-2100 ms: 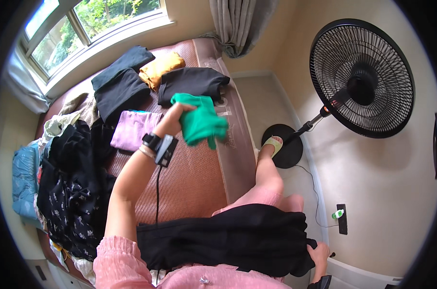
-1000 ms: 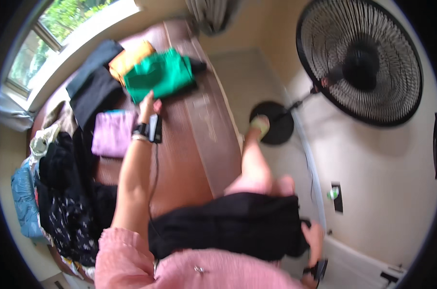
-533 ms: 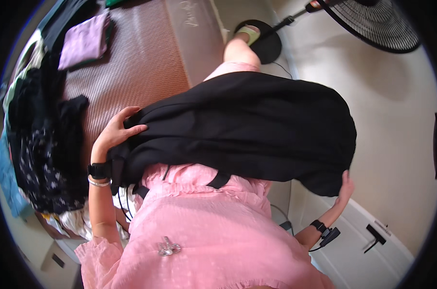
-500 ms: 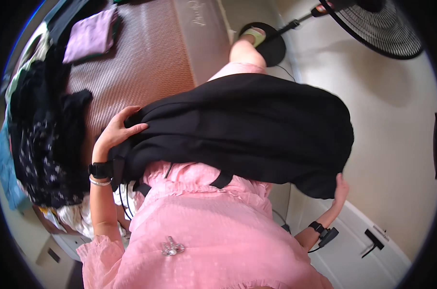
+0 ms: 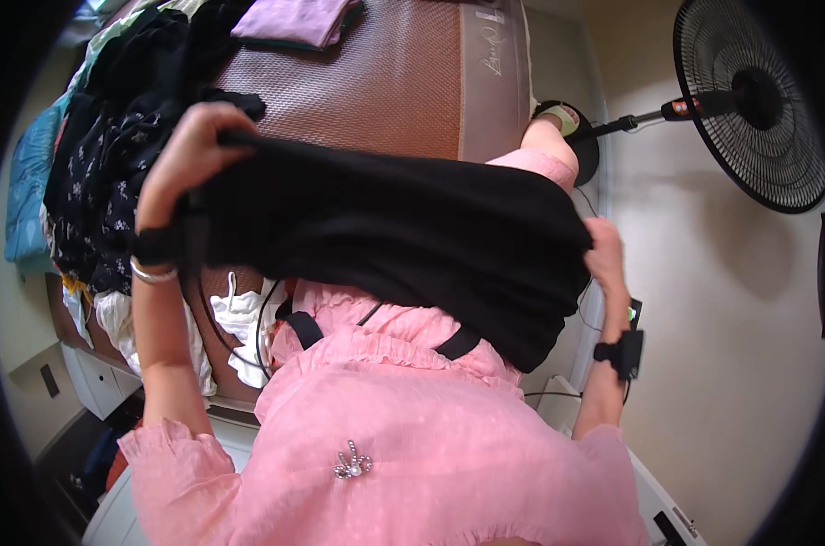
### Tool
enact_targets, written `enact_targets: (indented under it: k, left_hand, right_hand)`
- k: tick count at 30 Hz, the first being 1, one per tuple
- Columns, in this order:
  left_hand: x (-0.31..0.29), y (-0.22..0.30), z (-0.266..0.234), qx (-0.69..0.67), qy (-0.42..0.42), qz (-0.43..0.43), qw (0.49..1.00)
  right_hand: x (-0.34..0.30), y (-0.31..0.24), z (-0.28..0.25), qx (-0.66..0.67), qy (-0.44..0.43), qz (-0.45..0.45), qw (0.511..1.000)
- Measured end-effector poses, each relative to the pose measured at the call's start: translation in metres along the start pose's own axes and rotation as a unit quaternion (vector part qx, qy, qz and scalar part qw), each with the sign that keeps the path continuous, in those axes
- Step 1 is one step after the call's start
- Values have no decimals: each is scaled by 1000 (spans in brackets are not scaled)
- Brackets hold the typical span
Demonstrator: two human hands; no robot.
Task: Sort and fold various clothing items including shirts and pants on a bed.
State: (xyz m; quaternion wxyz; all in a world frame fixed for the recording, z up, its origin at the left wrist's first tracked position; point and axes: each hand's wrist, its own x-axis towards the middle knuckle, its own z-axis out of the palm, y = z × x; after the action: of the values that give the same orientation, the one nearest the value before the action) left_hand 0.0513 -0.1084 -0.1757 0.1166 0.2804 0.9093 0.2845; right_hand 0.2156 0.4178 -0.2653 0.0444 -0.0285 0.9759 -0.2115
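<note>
A black garment (image 5: 394,214) of plain cloth is stretched across my lap, its exact kind hard to make out. My left hand (image 5: 198,146) is closed on its left end, slightly blurred and raised. At the other end, my right hand (image 5: 605,250) grips the garment's right edge. The cloth between them sags a little and hides much of my legs. Beyond my left hand lies a heap of dark clothes, among them a black piece with a white floral pattern (image 5: 94,200).
The bed has a brown woven mat (image 5: 376,82) with a grey border. A folded lilac garment (image 5: 294,20) lies at its far side. White clothes (image 5: 239,318) are near my left forearm. A standing fan (image 5: 754,100) is at the far right, by the wall.
My left hand has lifted its end of the black garment. My right hand has moved up and inward, bringing that end closer. The view has shifted, showing more of the bed's near side.
</note>
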Motion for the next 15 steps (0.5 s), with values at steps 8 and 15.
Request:
enact_targets:
  k: [8,15]
  left_hand:
    - [97,-37,-29,205,238,51,948]
    - [140,-33,-79,186,383,75,902]
  right_hand:
    - [-16,46,-79,86,296,127,943]
    - [17,42,-79,25,337,87,937]
